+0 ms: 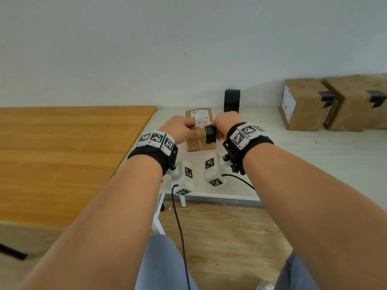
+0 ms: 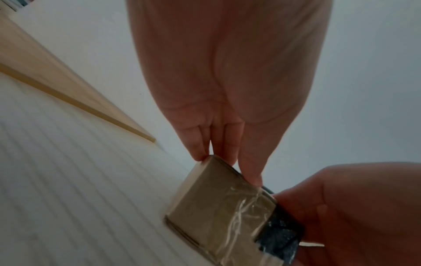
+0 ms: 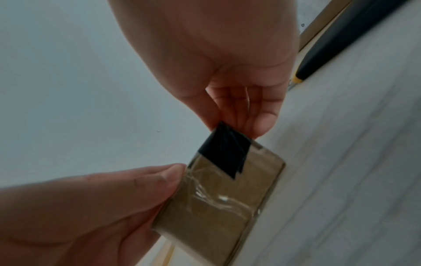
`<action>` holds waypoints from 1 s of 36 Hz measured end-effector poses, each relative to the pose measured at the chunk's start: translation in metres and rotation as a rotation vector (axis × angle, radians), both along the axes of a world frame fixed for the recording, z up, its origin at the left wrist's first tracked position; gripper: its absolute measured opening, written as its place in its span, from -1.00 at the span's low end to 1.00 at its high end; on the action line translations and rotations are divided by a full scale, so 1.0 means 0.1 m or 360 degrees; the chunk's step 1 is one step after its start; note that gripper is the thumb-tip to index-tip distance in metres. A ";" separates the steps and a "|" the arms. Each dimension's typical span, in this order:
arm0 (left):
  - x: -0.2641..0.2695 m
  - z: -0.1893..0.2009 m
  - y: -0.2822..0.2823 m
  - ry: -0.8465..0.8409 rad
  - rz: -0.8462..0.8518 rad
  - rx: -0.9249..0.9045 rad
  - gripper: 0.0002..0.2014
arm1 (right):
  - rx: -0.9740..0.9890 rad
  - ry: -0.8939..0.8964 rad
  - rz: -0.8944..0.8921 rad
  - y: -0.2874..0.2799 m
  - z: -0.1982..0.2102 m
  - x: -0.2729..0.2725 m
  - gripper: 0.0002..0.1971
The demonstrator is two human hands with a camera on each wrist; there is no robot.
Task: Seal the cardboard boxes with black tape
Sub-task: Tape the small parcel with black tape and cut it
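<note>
A small cardboard box (image 1: 199, 141) with a white label and old clear tape sits on the white table (image 1: 293, 147). My left hand (image 1: 193, 128) grips its left side, thumb on the near face (image 3: 168, 176) and fingers over the top edge (image 2: 200, 151). My right hand (image 1: 215, 130) pinches the upper end of a short black tape strip (image 1: 210, 135) between thumb and fingers. The strip's lower end (image 3: 225, 154) lies against the box's right part (image 2: 280, 234). The black tape roll (image 1: 232, 100) stands against the wall behind the box.
Two larger cardboard boxes (image 1: 303, 103) (image 1: 360, 101) with black tape on their corners stand at the back right by the wall. A wooden table (image 1: 62, 153) adjoins on the left. Cables hang from the wrist cameras over the white table's near edge.
</note>
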State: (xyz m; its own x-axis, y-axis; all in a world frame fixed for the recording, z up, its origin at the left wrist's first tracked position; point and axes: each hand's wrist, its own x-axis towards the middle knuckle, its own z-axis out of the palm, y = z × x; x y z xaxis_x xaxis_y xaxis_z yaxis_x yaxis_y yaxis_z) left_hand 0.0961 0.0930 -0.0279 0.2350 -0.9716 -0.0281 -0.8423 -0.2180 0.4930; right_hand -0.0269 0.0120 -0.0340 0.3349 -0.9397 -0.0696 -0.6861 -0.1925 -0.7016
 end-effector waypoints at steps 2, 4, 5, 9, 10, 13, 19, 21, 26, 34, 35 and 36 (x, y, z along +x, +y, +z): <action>-0.01 -0.01 0.00 0.0012 0.0008 -0.0011 -0.51 | 0.0144 -0.0109 -0.0004 -0.07 -0.05 -0.02 -0.77; -0.01 -0.02 -0.01 0.0021 0.0033 -0.0033 -0.50 | 0.0381 -0.0413 -0.0037 -0.12 -0.12 -0.03 -0.78; -0.01 -0.02 0.00 0.0033 0.0045 -0.0055 -0.49 | 0.0481 -0.0525 -0.0096 -0.14 -0.16 -0.05 -0.80; -0.02 -0.03 0.00 0.0090 0.0119 -0.0099 -0.46 | 0.0494 -0.0521 -0.0079 -0.12 -0.16 -0.10 -0.83; -0.02 -0.04 0.00 0.0104 0.0152 -0.0087 -0.47 | 0.0468 -0.0479 -0.0075 -0.09 -0.15 -0.12 -0.83; -0.03 -0.08 0.00 0.0228 0.0204 -0.0029 -0.56 | 0.0414 -0.0414 0.0016 -0.07 -0.15 -0.18 -0.78; -0.09 -0.11 0.04 0.0256 0.0324 -0.0098 -0.65 | 0.0367 -0.0351 0.0170 -0.01 -0.18 -0.29 -0.64; -0.10 -0.11 0.06 0.0223 0.0323 -0.0090 -0.70 | 0.0271 -0.0219 0.0256 0.03 -0.17 -0.30 -0.68; -0.13 -0.12 0.09 0.0179 0.0339 -0.0066 -0.57 | 0.0009 0.0001 0.0251 0.11 -0.18 -0.30 -0.79; -0.17 -0.14 0.14 0.0192 0.0352 -0.0157 -0.75 | -0.0159 0.0143 0.0233 0.16 -0.17 -0.37 -0.82; -0.18 -0.14 0.14 0.0174 0.0352 -0.0180 -0.75 | -0.0157 0.0130 0.0225 0.16 -0.17 -0.37 -0.82; -0.20 -0.13 0.14 0.0142 0.0352 -0.0202 -0.76 | -0.0156 0.0114 0.0216 0.16 -0.17 -0.38 -0.83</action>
